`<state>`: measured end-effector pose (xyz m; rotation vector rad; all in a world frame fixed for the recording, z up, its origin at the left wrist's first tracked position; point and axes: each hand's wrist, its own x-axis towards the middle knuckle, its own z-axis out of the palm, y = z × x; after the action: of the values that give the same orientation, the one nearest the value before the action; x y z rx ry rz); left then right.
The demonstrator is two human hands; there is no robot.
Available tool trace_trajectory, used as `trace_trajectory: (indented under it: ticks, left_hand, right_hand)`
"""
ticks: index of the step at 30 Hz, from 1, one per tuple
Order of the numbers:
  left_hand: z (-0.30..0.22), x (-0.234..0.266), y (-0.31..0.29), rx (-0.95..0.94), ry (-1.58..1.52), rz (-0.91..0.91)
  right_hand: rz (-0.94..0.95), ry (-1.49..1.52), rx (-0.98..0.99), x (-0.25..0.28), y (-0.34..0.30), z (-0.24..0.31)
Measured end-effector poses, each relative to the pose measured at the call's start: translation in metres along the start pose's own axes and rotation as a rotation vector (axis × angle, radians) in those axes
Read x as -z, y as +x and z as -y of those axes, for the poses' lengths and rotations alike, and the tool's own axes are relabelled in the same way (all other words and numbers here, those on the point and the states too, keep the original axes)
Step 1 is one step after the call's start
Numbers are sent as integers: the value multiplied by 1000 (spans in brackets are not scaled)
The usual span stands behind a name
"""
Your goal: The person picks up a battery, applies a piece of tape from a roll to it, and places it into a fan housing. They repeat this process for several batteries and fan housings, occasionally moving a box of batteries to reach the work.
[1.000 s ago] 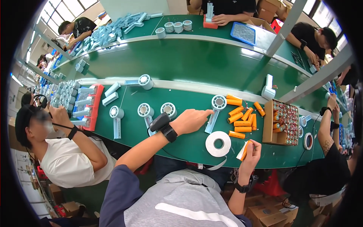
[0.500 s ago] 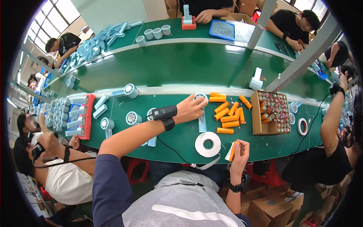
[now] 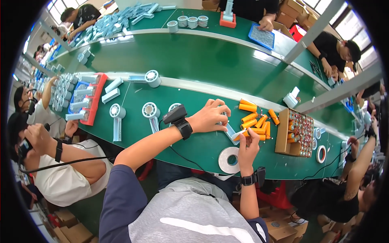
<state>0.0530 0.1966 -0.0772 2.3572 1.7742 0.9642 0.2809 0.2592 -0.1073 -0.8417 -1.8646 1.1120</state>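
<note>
My left hand [image 3: 208, 117] is closed over the round head of a light-blue handheld fan housing [image 3: 231, 132], and its fingers hide most of that head. The handle slants toward my right hand [image 3: 248, 152], which pinches an orange cylindrical battery [image 3: 240, 137] with a white strip on it. The battery is at the handle's lower end; whether it lies inside cannot be made out. Loose orange batteries [image 3: 248, 117] lie just beyond my right hand. Below it is a roll of white tape [image 3: 229, 160].
A cardboard box [image 3: 282, 137] of batteries stands to the right, by another tape roll [image 3: 321, 154]. More fan housings [image 3: 117, 121] lie to the left, near a red rack [image 3: 95, 99]. A black cable [image 3: 184, 158] crosses the green table. Co-workers sit on both sides and opposite.
My right hand has moved up from the table's front edge with the battery to the fan housing. The housing's handle has swung rightward under my left hand. The whole view has shifted.
</note>
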Motion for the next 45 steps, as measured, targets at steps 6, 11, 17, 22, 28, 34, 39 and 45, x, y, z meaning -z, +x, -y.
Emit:
trace_trajectory:
  ticks: [6,11,17,22,28,34,39,45]
  left_hand:
    - [9,-27,-11,156,-174,-64]
    - [6,-27,-9,148,-174,-85]
    - [13,-31,-15,253,-303,-124]
    - [9,-33,-15,326,-325,-99]
    - [7,-29,-14,331,-282,-50]
    - [1,-35,-14,393,-293,-76]
    - [-7,-29,9,426,-114,-33]
    - [4,-22,17,472,14,298]
  right_hand:
    - [-57,-501,682,10,3,-19]
    - [101,-502,720,11,18,-11]
    - [502,-786,748,6,52,25]
    - [727,-931,821,8,71,45]
    - [1056,-1043,549,4,91,37]
    - [1026,-847,606,19,86,34]
    - [877,-919,438,50,68,34]
    - [929,-977,415,43,69,28]
